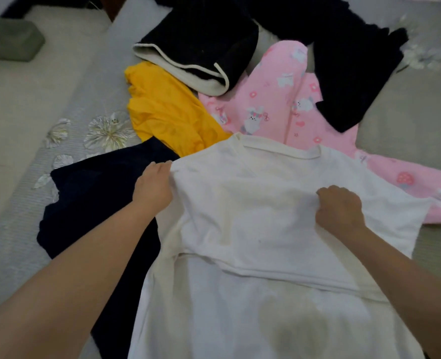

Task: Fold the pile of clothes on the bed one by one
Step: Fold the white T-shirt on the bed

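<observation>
Grey bedding (14,229) with pale embroidered flowers (108,132) carries everything, and a green cushion (10,38) sits at the bed's far left corner. Going left to right: a dark navy garment (97,203) lies flat near the left side, with my left forearm crossing over it. My left hand (153,186) pinches the white T-shirt (253,221) at its left shoulder fold, fingers curled round the cloth. Beyond it a yellow top (162,110) lies crumpled, and a black garment with cream lining (201,55) sits folded behind that.

The T-shirt lies in front of me at the near edge, on top of the pile, its long axis running from me toward the far side, collar pointing away. One side looks already turned in across the body. My right hand (340,211) grips a bunch of fabric right of centre, fingers closed on it, I judge to draw the right side over and narrow the shirt.

Right of that a pink printed garment (279,104) spreads out, partly under the shirt, with another black piece (356,81) over its far end, both waiting their turn.
</observation>
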A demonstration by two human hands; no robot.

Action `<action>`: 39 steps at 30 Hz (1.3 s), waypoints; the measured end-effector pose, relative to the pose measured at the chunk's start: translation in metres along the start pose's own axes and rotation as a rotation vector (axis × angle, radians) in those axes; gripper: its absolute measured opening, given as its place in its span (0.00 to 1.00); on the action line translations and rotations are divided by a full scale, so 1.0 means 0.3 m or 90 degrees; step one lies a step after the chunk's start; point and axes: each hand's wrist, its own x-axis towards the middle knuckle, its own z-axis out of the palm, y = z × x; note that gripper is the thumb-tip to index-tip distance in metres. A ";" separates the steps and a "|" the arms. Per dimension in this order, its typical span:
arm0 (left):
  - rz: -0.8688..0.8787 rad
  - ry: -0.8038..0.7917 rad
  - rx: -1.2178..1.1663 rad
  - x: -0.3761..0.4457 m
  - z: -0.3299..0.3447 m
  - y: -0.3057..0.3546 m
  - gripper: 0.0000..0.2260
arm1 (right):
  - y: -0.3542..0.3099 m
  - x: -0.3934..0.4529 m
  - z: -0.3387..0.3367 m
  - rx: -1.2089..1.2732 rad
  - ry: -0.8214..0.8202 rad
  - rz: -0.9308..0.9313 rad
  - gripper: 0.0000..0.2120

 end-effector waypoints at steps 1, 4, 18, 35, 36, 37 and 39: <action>0.015 -0.025 0.069 0.025 -0.003 -0.003 0.23 | 0.014 0.005 0.000 -0.009 0.019 -0.007 0.12; 0.054 -0.108 0.265 0.079 -0.023 -0.005 0.15 | 0.036 0.020 -0.014 0.036 0.026 -0.007 0.04; 0.211 -0.136 0.177 0.115 -0.144 0.082 0.10 | 0.261 0.021 -0.138 0.034 -0.169 0.075 0.13; 0.389 -0.033 0.066 -0.349 0.228 0.044 0.26 | 0.153 -0.263 0.172 0.091 0.021 0.017 0.35; 0.353 -0.030 0.056 -0.346 0.243 0.033 0.27 | 0.175 -0.267 0.188 0.085 -0.008 0.034 0.38; 0.294 -0.027 0.037 -0.342 0.247 0.024 0.27 | 0.197 -0.268 0.202 0.080 -0.021 0.046 0.40; 0.209 -0.026 0.028 -0.332 0.257 -0.005 0.26 | 0.232 -0.267 0.217 0.083 -0.020 0.058 0.42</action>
